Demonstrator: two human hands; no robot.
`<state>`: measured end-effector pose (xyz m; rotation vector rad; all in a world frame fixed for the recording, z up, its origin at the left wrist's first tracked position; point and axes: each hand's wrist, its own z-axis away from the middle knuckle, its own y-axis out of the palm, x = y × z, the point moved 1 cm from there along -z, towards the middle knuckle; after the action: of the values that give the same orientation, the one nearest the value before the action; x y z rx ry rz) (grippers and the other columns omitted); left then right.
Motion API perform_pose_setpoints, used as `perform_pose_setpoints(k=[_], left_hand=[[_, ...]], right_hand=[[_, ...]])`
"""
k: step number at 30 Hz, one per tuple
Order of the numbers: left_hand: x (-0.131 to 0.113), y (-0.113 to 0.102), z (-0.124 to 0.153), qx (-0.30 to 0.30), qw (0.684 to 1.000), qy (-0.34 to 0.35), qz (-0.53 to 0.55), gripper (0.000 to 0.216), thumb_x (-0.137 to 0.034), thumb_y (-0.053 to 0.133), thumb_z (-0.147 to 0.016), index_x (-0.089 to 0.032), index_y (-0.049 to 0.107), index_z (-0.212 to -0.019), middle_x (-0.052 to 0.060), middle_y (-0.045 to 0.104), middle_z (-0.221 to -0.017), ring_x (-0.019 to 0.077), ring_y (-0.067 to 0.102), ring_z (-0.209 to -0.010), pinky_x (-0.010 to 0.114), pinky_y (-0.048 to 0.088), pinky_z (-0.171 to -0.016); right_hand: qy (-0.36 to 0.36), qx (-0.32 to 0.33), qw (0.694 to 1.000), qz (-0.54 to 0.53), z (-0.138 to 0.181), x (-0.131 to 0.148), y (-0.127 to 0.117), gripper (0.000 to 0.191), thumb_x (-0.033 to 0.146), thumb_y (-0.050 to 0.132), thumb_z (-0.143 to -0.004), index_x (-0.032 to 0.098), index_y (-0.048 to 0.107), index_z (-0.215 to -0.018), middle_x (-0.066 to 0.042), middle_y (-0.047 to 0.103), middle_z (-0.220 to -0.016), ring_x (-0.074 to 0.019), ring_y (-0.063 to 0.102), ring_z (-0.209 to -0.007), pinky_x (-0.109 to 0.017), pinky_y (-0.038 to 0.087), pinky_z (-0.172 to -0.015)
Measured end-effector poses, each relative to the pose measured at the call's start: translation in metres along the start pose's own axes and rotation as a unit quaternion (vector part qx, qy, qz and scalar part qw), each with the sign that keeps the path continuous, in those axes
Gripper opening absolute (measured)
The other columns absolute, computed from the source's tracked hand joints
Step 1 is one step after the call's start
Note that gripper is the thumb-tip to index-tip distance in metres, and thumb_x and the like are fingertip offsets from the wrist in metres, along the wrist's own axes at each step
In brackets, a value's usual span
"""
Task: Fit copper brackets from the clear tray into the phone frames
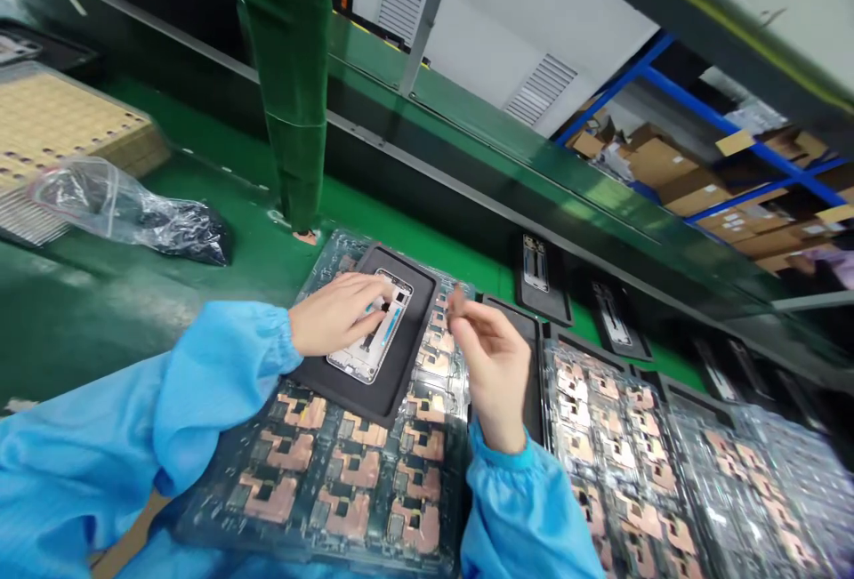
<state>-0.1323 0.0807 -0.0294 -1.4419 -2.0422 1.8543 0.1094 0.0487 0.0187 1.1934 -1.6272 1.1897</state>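
Observation:
My left hand [343,312] lies over a phone frame [364,358], its fingers stretched out and apart across the upper left part. The silver-rimmed frame has blue strips inside and rests in a black tray [382,406]. That tray sits tilted on top of a clear plastic tray [320,446] with rows of copper-coloured pieces [347,512]. To the right of the frame, my right hand [494,357] is raised, pinching a small copper-coloured piece [457,299] between thumb and fingers. The piece is blurred, and its exact shape cannot be made out.
More clear trays of copper-coloured pieces [620,446] stand at the right. Black trays with phone frames [535,263] line the green conveyor [467,254] beyond. At the left lie a plastic bag [133,205] and a yellowish stack [63,121]. A green-wrapped post [290,81] rises ahead.

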Motion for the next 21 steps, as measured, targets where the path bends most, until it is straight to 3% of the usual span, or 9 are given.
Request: perform_pose_setpoints(k=[4, 8, 21], left_hand=[[-0.007, -0.005, 0.028, -0.040, 0.996, 0.043, 0.069, 0.033, -0.021, 0.044, -0.103, -0.020, 0.057, -0.133, 0.010, 0.066, -0.137, 0.0245, 0.059, -0.130, 0.047, 0.041, -0.117], [-0.007, 0.004, 0.044, -0.050, 0.995, 0.019, 0.090, 0.044, -0.014, 0.045, -0.101, -0.020, 0.052, -0.143, 0.011, 0.065, -0.139, 0.0257, 0.060, -0.128, 0.047, 0.046, -0.113], [-0.005, 0.009, 0.042, -0.052, 0.996, 0.066, 0.000, 0.044, -0.006, 0.039, -0.100, -0.013, 0.051, -0.142, 0.010, 0.062, -0.144, 0.0232, 0.062, -0.125, 0.042, 0.049, -0.109]], right_hand=[[-0.123, 0.085, 0.967, 0.208, -0.027, -0.020, 0.041, 0.015, 0.028, 0.071, -0.095, 0.025, 0.076, -0.108, -0.006, 0.078, -0.107, -0.0253, 0.068, -0.102, -0.044, 0.053, -0.096], [-0.170, 0.151, 0.930, 0.288, -0.034, -0.033, 0.067, 0.013, 0.021, 0.070, -0.095, 0.022, 0.076, -0.107, -0.008, 0.078, -0.104, -0.0292, 0.066, -0.103, -0.047, 0.052, -0.093], [-0.238, 0.160, 0.879, 0.380, -0.032, -0.043, 0.073, 0.016, 0.018, 0.061, -0.101, 0.016, 0.073, -0.113, -0.010, 0.077, -0.111, -0.0267, 0.065, -0.105, -0.043, 0.054, -0.096]])
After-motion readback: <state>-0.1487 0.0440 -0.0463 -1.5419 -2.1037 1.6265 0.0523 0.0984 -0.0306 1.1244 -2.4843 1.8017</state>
